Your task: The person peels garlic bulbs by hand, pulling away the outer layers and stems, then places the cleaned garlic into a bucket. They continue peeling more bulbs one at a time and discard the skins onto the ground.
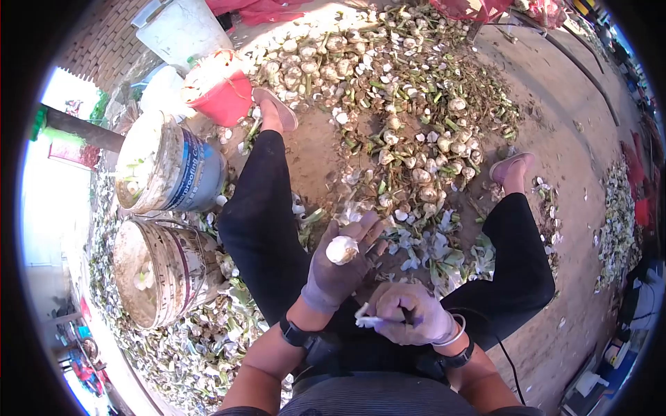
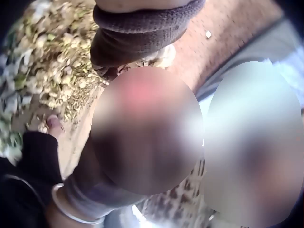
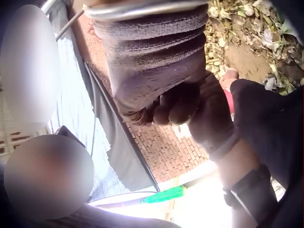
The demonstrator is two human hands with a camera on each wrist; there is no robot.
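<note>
A white garlic bulb (image 1: 342, 250) lies on the palm of the gloved left hand (image 1: 340, 267), whose fingers extend away from it. Close by on the right, the gloved right hand (image 1: 411, 315) is curled, with a thin whitish scrap (image 1: 368, 319) sticking out on its left side. The two hands are apart in the head view. In the left wrist view the left hand (image 2: 137, 40) is seen from the cuff side, a pale bulb (image 2: 165, 56) partly visible past it. The right wrist view shows the right hand (image 3: 156, 71) with bent fingers; its palm is hidden.
Piled garlic bulbs (image 1: 312, 66) and trimmings cover the ground ahead. At the left stand a blue-labelled bucket (image 1: 194, 170), a dirty white bucket (image 1: 187, 267) and a red bucket (image 1: 225, 100). The person's black-clad legs (image 1: 267, 201) spread around the work area. Leaf scraps (image 1: 437, 249) lie between them.
</note>
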